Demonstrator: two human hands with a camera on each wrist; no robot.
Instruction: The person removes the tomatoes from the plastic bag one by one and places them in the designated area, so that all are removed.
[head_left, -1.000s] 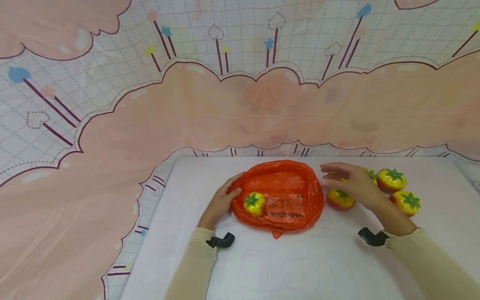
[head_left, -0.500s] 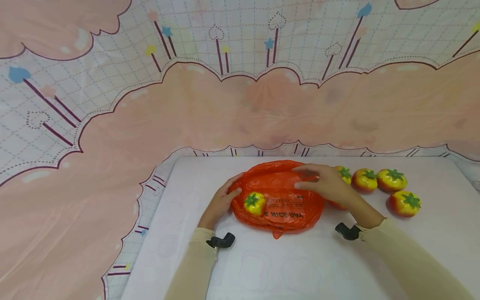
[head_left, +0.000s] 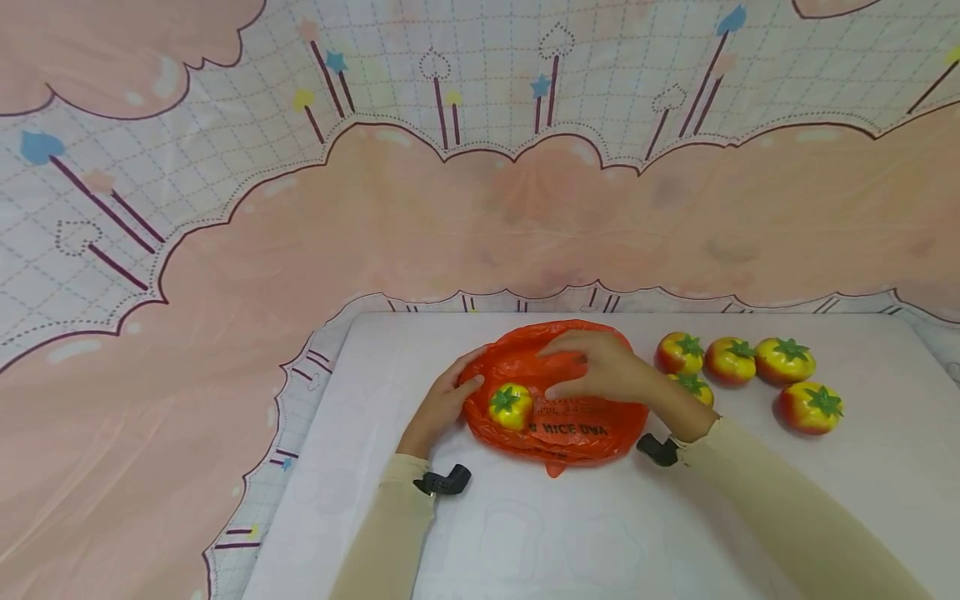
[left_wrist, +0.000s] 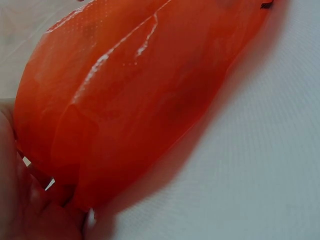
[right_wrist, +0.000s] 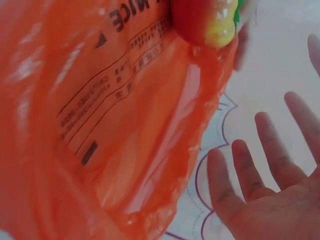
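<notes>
An orange-red plastic bag lies spread on the table with its mouth facing up and printed letters inside. One yellow-and-red fruit with a green leafy top, like a persimmon, sits in its left part. My left hand holds the bag's left rim, thumb over the edge; in the left wrist view the hand meets the plastic. Over the bag's right half hovers my right hand, covering part of it. The right wrist view has that hand with fingers spread and an empty palm.
On the white table, right of the bag, lie several more such fruits; one is partly behind my right wrist. A patterned pink-and-white cloth hangs behind the table.
My right hand has moved left from above the fruits to over the bag, uncovering the fruits at the right. My left hand, the bag and the fruit inside stay in place.
</notes>
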